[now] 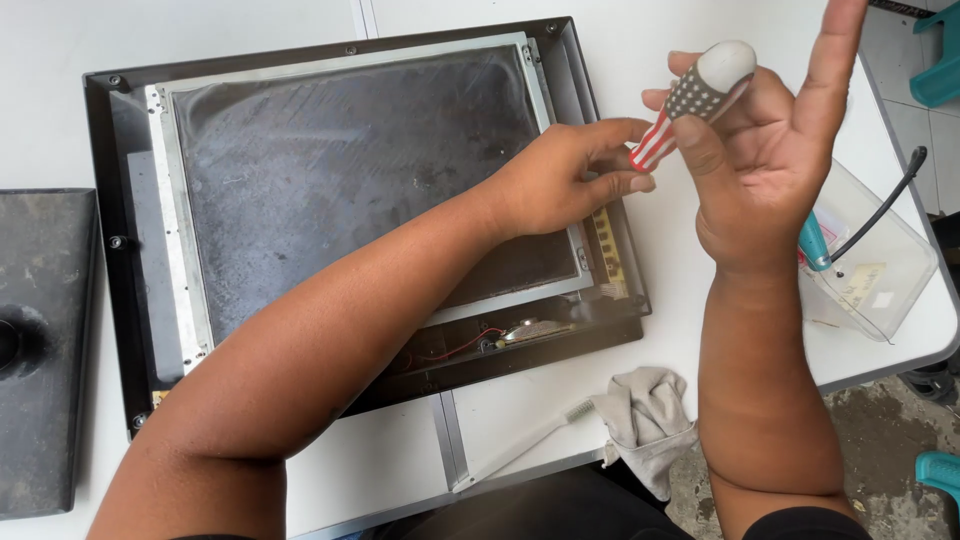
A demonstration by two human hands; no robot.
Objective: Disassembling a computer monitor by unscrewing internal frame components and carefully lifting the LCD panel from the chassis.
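Head view, items listed left to right, placed relative to the opened monitor [350, 200]. Dark back cover panel [45, 340]: left of the monitor, apart from it, flat on the white desk [250, 30]. Monitor: face down, rear shell off, grey metal shield plate exposed inside the black frame. Left hand [560, 180]: over the monitor's right edge, its grip narrow, fingertips pinched on the lower, striped end of the screwdriver [690, 95]. Toothbrush [520, 450] and crumpled grey rag [645, 420]: below the monitor's lower right corner. Right hand [760, 150]: right of the monitor, raised clear of the desk, thumb and palm closed round the screwdriver's handle, index finger extended upward. Clear plastic tray [880, 270]: farther right, holding a teal-handled tool. Step judged in hand: seating or steadying the driver before working a fastener at the right edge; the next move calls for lowering the tip squarely onto its seat.
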